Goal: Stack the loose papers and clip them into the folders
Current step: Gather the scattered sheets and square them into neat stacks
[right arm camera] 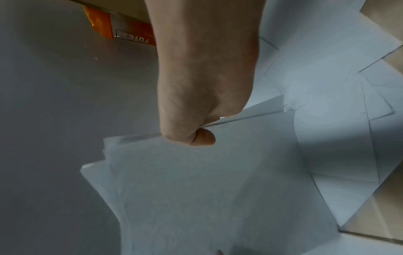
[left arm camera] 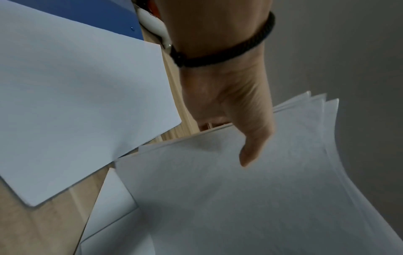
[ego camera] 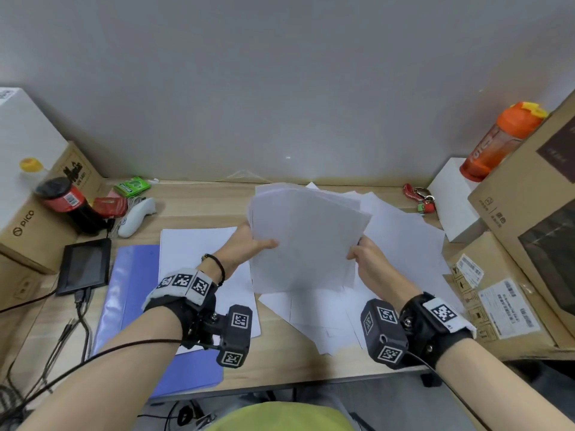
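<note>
While a plain grey wall (ego camera: 280, 88) fills the upper half of the head view, a light wooden desk (ego camera: 280, 362) runs across the lower half, crowded at its edges: cardboard boxes (ego camera: 529, 213) at 3 o'clock with an orange bottle (ego camera: 497, 141) at 2 o'clock, another box (ego camera: 34, 225) at 9 o'clock beside a dark soda bottle (ego camera: 71, 203), a white controller (ego camera: 135, 217) and a small black screen (ego camera: 85, 265). A blue folder (ego camera: 130, 306) lies open at 8 o'clock with a white sheet (ego camera: 199, 250) on it. Loose papers (ego camera: 404, 244) are scattered flat on the desk from centre toward 4 o'clock. Lifted above them at centre is a sheaf of papers (ego camera: 308, 241), its edges uneven and fanned. The left hand (ego camera: 249, 244) pinches the sheaf's left edge, thumb (left arm camera: 250, 151) lying on the near face and the fingers hidden behind. The right hand (ego camera: 367, 256) grips the right edge, thumb (right arm camera: 202, 138) bent over the top sheet, the other fingers out of sight beneath.
</note>
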Available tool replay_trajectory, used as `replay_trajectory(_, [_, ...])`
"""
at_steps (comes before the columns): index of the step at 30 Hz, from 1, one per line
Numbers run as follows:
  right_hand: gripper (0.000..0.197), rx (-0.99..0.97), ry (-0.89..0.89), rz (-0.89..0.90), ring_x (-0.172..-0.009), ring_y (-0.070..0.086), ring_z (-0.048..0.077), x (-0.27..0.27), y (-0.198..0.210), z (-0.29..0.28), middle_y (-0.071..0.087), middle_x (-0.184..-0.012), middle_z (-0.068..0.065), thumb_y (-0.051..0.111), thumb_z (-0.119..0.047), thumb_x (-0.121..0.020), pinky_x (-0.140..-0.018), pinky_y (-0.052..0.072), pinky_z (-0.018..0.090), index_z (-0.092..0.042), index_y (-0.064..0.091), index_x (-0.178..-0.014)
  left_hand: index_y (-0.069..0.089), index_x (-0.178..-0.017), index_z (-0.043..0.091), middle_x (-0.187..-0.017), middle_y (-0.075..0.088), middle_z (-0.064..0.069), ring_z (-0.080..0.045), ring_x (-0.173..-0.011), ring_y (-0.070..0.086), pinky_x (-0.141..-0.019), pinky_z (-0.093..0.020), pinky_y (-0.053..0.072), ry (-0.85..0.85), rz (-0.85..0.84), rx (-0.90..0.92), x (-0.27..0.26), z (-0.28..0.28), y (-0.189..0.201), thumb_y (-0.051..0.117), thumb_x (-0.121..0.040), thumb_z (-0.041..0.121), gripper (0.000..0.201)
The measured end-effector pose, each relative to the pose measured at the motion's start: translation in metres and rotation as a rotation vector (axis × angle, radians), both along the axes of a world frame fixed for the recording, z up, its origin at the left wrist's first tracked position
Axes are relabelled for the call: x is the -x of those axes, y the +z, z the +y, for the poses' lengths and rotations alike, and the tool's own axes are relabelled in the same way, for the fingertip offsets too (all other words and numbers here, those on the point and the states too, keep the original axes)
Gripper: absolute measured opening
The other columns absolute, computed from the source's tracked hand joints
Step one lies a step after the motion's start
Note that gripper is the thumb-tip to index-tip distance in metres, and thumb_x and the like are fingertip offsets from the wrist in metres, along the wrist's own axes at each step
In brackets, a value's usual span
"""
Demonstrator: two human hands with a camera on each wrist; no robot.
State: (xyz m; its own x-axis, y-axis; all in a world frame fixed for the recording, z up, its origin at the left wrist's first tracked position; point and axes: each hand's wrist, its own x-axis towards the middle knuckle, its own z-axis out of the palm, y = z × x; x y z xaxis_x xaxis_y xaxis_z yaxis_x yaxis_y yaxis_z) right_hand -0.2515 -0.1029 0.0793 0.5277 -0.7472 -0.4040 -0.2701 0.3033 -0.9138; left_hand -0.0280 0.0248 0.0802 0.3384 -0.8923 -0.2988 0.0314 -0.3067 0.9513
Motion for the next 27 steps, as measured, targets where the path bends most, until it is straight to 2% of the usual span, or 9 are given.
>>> replay_trajectory(4, [0.045,-0.008,-0.033,0.096,-0.098,0.049,0.014,0.006,-0.011,-0.007,0.058,-0.104,-0.006,0.035,0.012,-0.081,-0.080,0.035,0.025,-0.014,0.050,-0.115,0.057,-0.124,0.016,-0.121,0.065,-0.003,-0.021,-0.112,0.060,-0.088,-0.029,0.049,0.079,-0.006,-0.127,0.010,-0.005,-0.009,0.063,-0.088,0.012,0.037])
replay_trajectory(8, [0.035,-0.062,-0.118,0.185,-0.093,0.044,0.021,0.003,-0.026,-0.004,0.053,-0.098,0.003,0.033,0.015,-0.080,-0.074,0.034,0.026,-0.008,0.048,-0.101,0.060,-0.118,0.009,-0.116,0.065,-0.008,-0.022,-0.100,0.061,-0.081,-0.029,0.049,0.179,-0.023,-0.154,0.026,-0.010,-0.018,0.061,-0.083,-0.003,0.038])
replay_trajectory(11, [0.030,-0.025,-0.184,0.093,-0.089,0.045,0.023,-0.009,-0.014,-0.008,0.051,-0.081,0.000,0.036,0.015,-0.080,-0.067,0.036,0.024,-0.013,0.048,-0.081,0.063,-0.110,0.015,-0.106,0.069,-0.002,-0.017,-0.092,0.065,-0.074,-0.025,0.051,0.215,-0.005,-0.067,0.028,-0.018,-0.006,0.063,-0.080,-0.007,0.036])
replay_trajectory(13, [0.032,-0.003,-0.238,-0.019,-0.083,0.048,0.019,-0.010,-0.002,-0.013,0.052,-0.079,-0.001,0.037,0.014,-0.080,-0.064,0.041,0.017,-0.016,0.048,-0.078,0.064,-0.105,0.017,-0.101,0.070,0.001,-0.014,-0.089,0.067,-0.072,-0.024,0.053,0.235,0.005,-0.005,0.023,-0.022,0.004,0.062,-0.079,-0.009,0.037])
replay_trajectory(15, [0.032,0.020,-0.264,-0.074,-0.073,0.047,0.013,-0.005,0.004,-0.016,0.052,-0.079,-0.002,0.037,0.014,-0.082,-0.052,0.040,0.010,-0.016,0.048,-0.079,0.063,-0.106,0.017,-0.103,0.070,0.002,-0.012,-0.091,0.067,-0.075,-0.024,0.054,0.237,-0.006,0.027,0.017,-0.021,0.008,0.062,-0.078,-0.011,0.040])
replay_trajectory(18, [0.029,0.012,-0.198,-0.015,-0.082,0.049,0.012,0.007,-0.008,-0.015,0.055,-0.091,-0.002,0.041,0.009,-0.085,-0.066,0.037,0.019,-0.017,0.052,-0.093,0.056,-0.119,0.013,-0.113,0.068,0.000,-0.017,-0.105,0.064,-0.087,-0.030,0.052,0.219,-0.040,-0.012,0.014,-0.014,-0.005,0.061,-0.077,-0.010,0.049])
replay_trajectory(21, [0.035,-0.031,-0.153,0.009,-0.094,0.049,0.009,0.012,-0.021,-0.013,0.057,-0.103,-0.007,0.039,0.005,-0.090,-0.077,0.033,0.023,-0.018,0.048,-0.115,0.059,-0.118,0.016,-0.112,0.068,0.002,-0.016,-0.105,0.063,-0.081,-0.025,0.049,0.227,-0.051,-0.018,0.020,-0.011,-0.014,0.058,-0.078,-0.008,0.046])
replay_trajectory(24, [0.038,-0.010,-0.129,-0.063,-0.091,0.052,0.010,0.005,-0.008,-0.016,0.060,-0.099,-0.007,0.035,0.008,-0.089,-0.071,0.037,0.019,-0.015,0.052,-0.114,0.065,-0.095,0.024,-0.098,0.068,0.005,-0.013,-0.092,0.062,-0.079,-0.026,0.047,0.283,-0.051,0.019,0.026,-0.020,-0.003,0.054,-0.082,-0.006,0.034])
replay_trajectory(27, [0.038,0.064,-0.163,-0.147,-0.083,0.055,0.008,-0.005,0.015,-0.025,0.062,-0.089,-0.006,0.035,0.011,-0.084,-0.068,0.042,0.016,-0.016,0.059,-0.098,0.067,-0.085,0.015,-0.089,0.067,-0.001,-0.017,-0.084,0.060,-0.079,-0.031,0.046,0.352,-0.046,0.106,0.022,-0.032,0.013,0.055,-0.078,-0.006,0.025])
